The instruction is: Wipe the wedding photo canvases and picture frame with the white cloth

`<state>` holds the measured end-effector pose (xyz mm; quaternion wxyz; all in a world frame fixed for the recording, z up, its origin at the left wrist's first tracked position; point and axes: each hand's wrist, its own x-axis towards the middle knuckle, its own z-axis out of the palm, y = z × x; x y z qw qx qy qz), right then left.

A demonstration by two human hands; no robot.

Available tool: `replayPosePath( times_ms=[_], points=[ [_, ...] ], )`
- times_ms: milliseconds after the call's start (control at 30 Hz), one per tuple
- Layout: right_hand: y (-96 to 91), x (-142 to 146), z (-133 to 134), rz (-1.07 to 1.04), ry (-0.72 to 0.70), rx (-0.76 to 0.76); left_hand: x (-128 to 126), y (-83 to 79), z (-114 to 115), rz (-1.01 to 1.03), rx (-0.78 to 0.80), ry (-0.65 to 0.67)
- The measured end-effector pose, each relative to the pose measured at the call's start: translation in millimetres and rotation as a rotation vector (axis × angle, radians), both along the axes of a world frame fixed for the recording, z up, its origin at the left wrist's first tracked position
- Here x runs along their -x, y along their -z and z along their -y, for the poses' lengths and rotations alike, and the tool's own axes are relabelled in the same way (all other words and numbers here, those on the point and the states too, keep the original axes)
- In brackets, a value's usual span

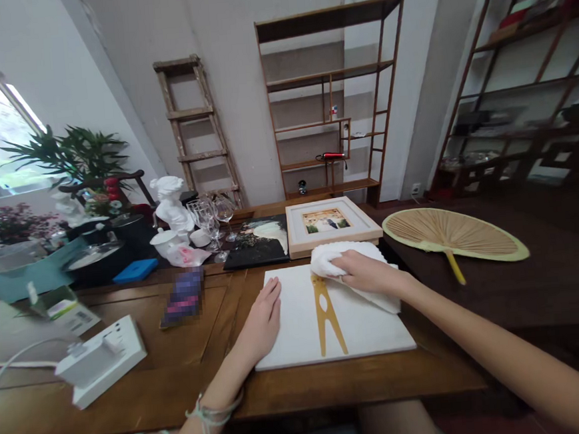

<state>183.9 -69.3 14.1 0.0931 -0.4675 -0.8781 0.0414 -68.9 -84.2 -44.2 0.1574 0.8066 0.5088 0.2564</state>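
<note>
A white board [293, 330], probably a canvas, lies flat on the wooden table in front of me. On it is a flat mustard-yellow shape [326, 318] like a clothes peg, with an oval hole and two legs; whether it is painted or laid on I cannot tell. My left hand [263, 319] rests with fingers stretched out over the board's left edge. My right hand [356, 270] is closed on a bunched white towel [326, 259], pressed on the board's far right part. The towel's loose end spreads over the right edge and covers part of the board.
Behind the board lie a framed picture [295, 233] and a black panel with white material [237, 254]. Wine glasses [223, 212] and a white bust [171, 209] stand back left. A power strip [107, 358] lies left, a palm-leaf fan [451, 231] right.
</note>
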Motion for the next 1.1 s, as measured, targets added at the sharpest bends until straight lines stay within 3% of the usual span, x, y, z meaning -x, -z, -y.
replayPosePath(
  times_ms=[133,433,567,700,833,967,1100],
  points=[
    [6.0,11,10,0.034,-0.049,-0.005,0,-0.5,0,-0.025,-0.002,-0.001],
    [-2.5,29,110,0.224,-0.178,0.046,2,5.3,-3,0.021,-0.031,0.016],
    [-5.6,33,132,0.256,-0.221,0.099,3,6.4,-3,0.02,-0.027,0.018],
    [-5.0,33,117,0.114,-0.167,0.094,4,6.5,-3,0.024,-0.032,0.016],
    [-2.6,41,70,0.118,-0.063,-0.035,3,5.8,-3,0.027,-0.036,0.019],
    [2.2,52,29,0.16,-0.065,-0.129,3,4.8,-3,0.017,-0.035,0.018],
    [7.8,58,30,0.175,-0.103,-0.147,2,5.0,-3,-0.006,-0.027,0.011]
  ],
)
